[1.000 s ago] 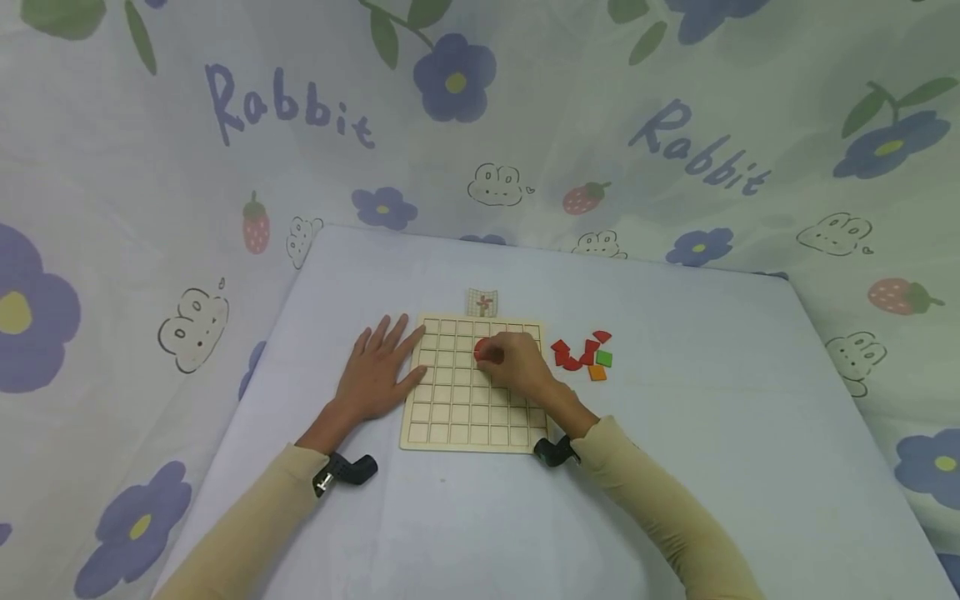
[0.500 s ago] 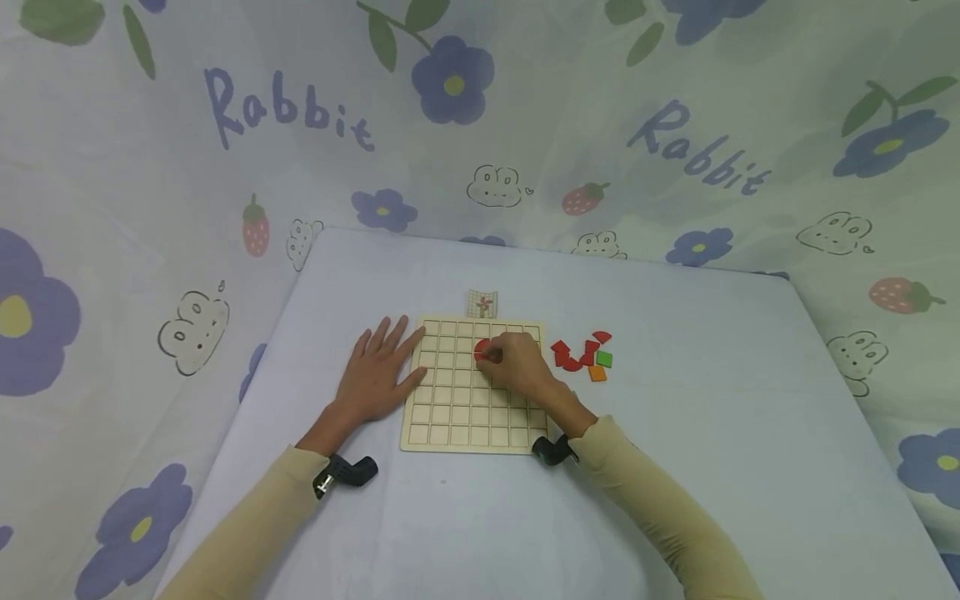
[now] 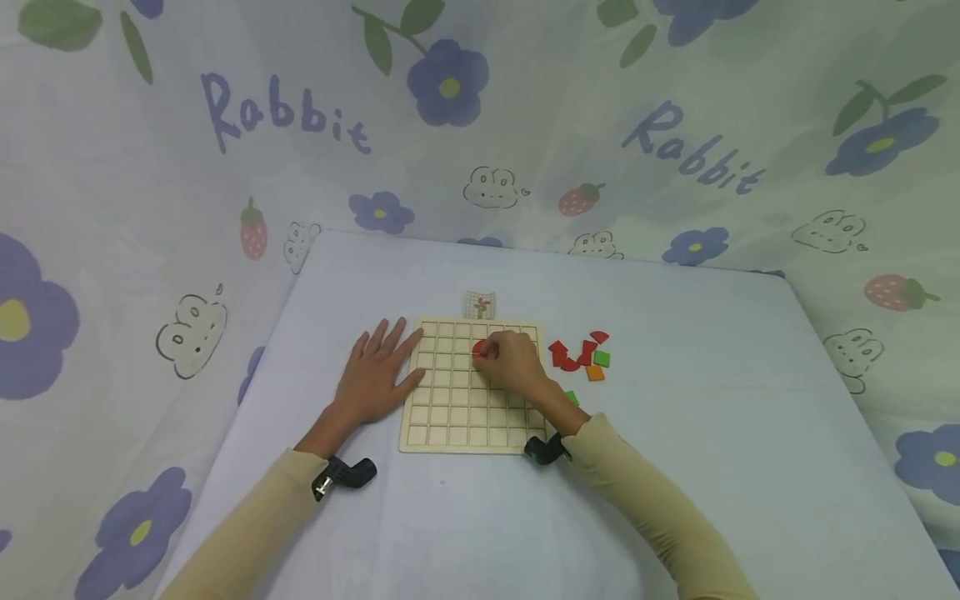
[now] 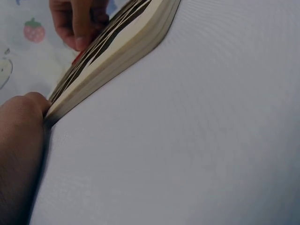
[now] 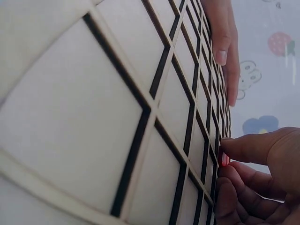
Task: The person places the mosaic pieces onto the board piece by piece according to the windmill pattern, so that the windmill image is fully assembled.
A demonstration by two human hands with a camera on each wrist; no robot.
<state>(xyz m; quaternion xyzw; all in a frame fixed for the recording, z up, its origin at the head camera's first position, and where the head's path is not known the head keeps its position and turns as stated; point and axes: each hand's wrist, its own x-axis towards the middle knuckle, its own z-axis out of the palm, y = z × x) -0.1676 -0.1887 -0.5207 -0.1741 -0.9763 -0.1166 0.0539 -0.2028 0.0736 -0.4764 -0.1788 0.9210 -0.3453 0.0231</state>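
A pale wooden grid board (image 3: 438, 414) lies flat on the white table. My left hand (image 3: 371, 379) rests spread at its left edge, with the thumb and a fingertip touching the frame. Over the upper middle of the board, my right hand (image 3: 516, 363) pinches a red piece (image 5: 225, 158) between thumb and fingers, low against the grid. From above, red (image 3: 479, 347) shows beside those fingertips; the hand hides part of it and the cells beneath. In the left wrist view the right fingers (image 4: 80, 43) are down at the board's surface, by a sliver of red.
Several loose red pieces (image 3: 588, 353) lie right of the board, with a green square (image 3: 602, 358) and an orange square (image 3: 595, 373). Another green piece (image 3: 572, 397) shows beside my right wrist. Behind the board is a small patterned card (image 3: 480, 305).
My right wrist has shifted slightly left, and a green piece beside it has come into sight. The fingertips stay at the same spot on the board. The left hand stays put.
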